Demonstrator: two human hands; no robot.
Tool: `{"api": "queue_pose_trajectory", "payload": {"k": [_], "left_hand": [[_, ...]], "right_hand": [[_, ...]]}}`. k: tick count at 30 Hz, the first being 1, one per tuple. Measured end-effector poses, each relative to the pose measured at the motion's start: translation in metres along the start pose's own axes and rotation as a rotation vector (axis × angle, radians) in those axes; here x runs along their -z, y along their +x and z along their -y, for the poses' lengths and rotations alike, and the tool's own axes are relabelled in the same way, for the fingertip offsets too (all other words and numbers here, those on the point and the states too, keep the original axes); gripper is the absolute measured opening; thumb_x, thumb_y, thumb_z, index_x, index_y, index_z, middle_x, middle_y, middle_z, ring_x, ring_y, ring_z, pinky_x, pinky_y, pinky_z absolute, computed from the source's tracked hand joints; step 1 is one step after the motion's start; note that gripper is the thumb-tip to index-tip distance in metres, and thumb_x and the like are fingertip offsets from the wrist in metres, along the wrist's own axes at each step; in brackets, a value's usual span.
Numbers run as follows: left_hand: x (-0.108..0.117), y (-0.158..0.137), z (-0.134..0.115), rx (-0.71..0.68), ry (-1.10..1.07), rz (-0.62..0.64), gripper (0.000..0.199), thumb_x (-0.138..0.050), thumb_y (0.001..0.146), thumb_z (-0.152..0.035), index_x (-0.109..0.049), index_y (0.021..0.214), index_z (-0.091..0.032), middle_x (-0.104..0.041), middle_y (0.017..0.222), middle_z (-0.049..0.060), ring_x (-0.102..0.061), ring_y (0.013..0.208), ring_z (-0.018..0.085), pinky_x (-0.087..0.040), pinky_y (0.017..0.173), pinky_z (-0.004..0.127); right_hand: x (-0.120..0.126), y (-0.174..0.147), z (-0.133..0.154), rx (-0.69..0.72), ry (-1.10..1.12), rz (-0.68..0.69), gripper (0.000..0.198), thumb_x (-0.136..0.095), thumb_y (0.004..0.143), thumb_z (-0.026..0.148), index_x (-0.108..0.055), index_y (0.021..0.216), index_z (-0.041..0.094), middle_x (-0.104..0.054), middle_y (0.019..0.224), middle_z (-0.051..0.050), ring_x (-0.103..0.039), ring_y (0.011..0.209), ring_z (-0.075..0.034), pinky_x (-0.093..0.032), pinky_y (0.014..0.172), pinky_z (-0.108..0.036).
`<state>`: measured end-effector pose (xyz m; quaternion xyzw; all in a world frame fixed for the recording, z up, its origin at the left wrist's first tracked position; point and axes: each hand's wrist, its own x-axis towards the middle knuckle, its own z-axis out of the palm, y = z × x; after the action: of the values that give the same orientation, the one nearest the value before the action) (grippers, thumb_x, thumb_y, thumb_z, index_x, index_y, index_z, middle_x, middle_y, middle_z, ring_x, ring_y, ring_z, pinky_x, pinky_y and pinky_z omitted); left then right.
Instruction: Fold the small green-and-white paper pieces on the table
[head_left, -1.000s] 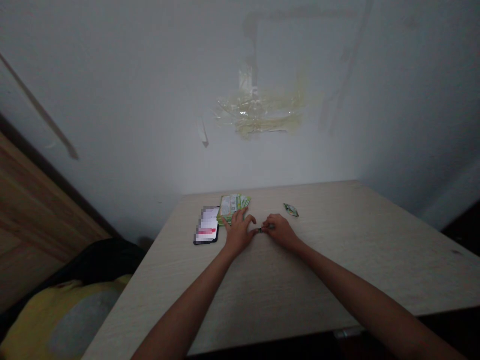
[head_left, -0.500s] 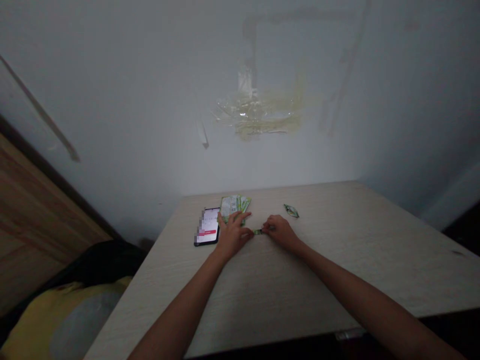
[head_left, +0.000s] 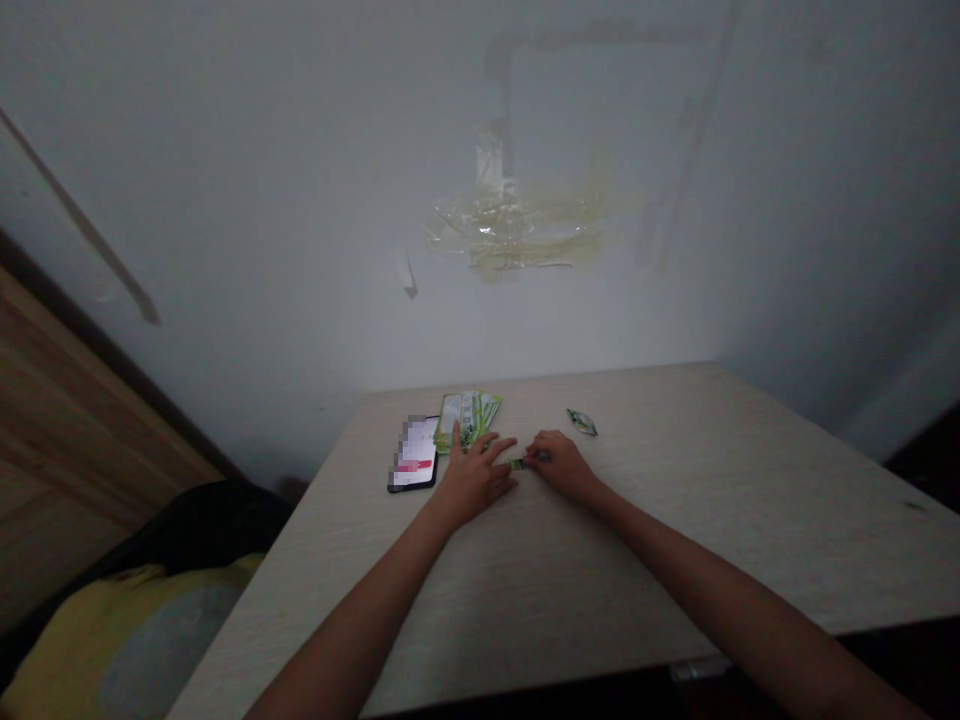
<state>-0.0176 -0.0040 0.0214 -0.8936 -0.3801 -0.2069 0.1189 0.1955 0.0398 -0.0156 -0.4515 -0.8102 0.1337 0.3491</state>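
Between my two hands a small green folded strip [head_left: 517, 464], apparently a folded packet, lies low at the table surface. My right hand [head_left: 561, 465] pinches its right end, with the fingers bent together. At its left end is my left hand [head_left: 478, 480], fingers spread and lying near the table; whether a fingertip touches the strip is hard to make out. Just beyond my left hand lies a fanned pile of green and white packets [head_left: 466, 408], partly covered by my fingers. A folded green packet [head_left: 582, 422] rests by itself beyond my right hand.
A phone [head_left: 416, 455] with a lit screen lies left of the packets. The pale wooden table [head_left: 675, 450] meets a wall [head_left: 300, 250] with tape marks at its far edge. A yellow and grey cloth [head_left: 150, 640] sits below the table on the left.
My left hand's thumb and fingers have come away from the strip's left end and spread, the hand shifting slightly nearer to me. My right hand stays in place on the strip.
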Motion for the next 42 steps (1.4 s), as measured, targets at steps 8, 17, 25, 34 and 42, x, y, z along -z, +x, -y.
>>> {"api": "queue_pose_trajectory", "payload": {"k": [8,17,25,34,42], "left_hand": [[-0.0073,-0.005,0.0021,0.072,-0.069,-0.059,0.017,-0.058,0.088,-0.042,-0.072,0.093,-0.033,-0.055,0.137,0.0,-0.047,0.127,0.027,0.01,0.109,0.072],[-0.0069,0.0008,-0.0044,-0.032,0.004,-0.066,0.023,-0.052,0.092,-0.036,-0.073,0.087,-0.028,-0.053,0.14,0.002,-0.049,0.125,0.025,0.004,0.113,0.069],[-0.0099,-0.0017,-0.003,-0.035,0.014,-0.085,0.021,-0.052,0.092,-0.039,-0.072,0.096,-0.034,-0.048,0.144,-0.003,-0.039,0.134,0.026,0.005,0.113,0.069],[-0.0084,0.0006,-0.0058,-0.021,-0.012,-0.067,0.02,-0.057,0.089,-0.038,-0.071,0.103,-0.038,-0.046,0.145,-0.002,-0.035,0.136,0.028,0.001,0.114,0.069],[-0.0104,0.0028,-0.0063,0.018,-0.029,-0.06,0.021,-0.058,0.087,-0.042,-0.071,0.103,-0.039,-0.042,0.147,0.0,-0.035,0.136,0.029,-0.003,0.113,0.07]], "right_hand": [[0.0019,-0.0012,0.0016,-0.005,0.022,-0.005,0.004,-0.071,0.079,0.021,-0.069,0.076,0.019,-0.067,0.084,-0.004,-0.058,0.086,-0.018,-0.041,0.082,-0.03],[0.002,-0.0005,0.0011,-0.009,0.022,0.003,0.005,-0.071,0.08,0.022,-0.069,0.076,0.019,-0.066,0.083,-0.004,-0.058,0.086,-0.018,-0.041,0.08,-0.029],[0.0014,-0.0006,-0.002,-0.002,0.045,0.003,0.005,-0.071,0.08,0.02,-0.067,0.076,0.018,-0.065,0.083,-0.003,-0.057,0.085,-0.017,-0.041,0.08,-0.029],[0.0044,-0.0003,0.0019,-0.003,0.03,0.025,0.007,-0.068,0.081,0.02,-0.068,0.075,0.018,-0.066,0.083,-0.003,-0.057,0.085,-0.018,-0.042,0.081,-0.03],[0.0057,0.0014,-0.0052,-0.001,0.062,0.047,0.003,-0.071,0.08,0.021,-0.071,0.078,0.02,-0.068,0.085,-0.004,-0.059,0.087,-0.018,-0.043,0.082,-0.03]]}}
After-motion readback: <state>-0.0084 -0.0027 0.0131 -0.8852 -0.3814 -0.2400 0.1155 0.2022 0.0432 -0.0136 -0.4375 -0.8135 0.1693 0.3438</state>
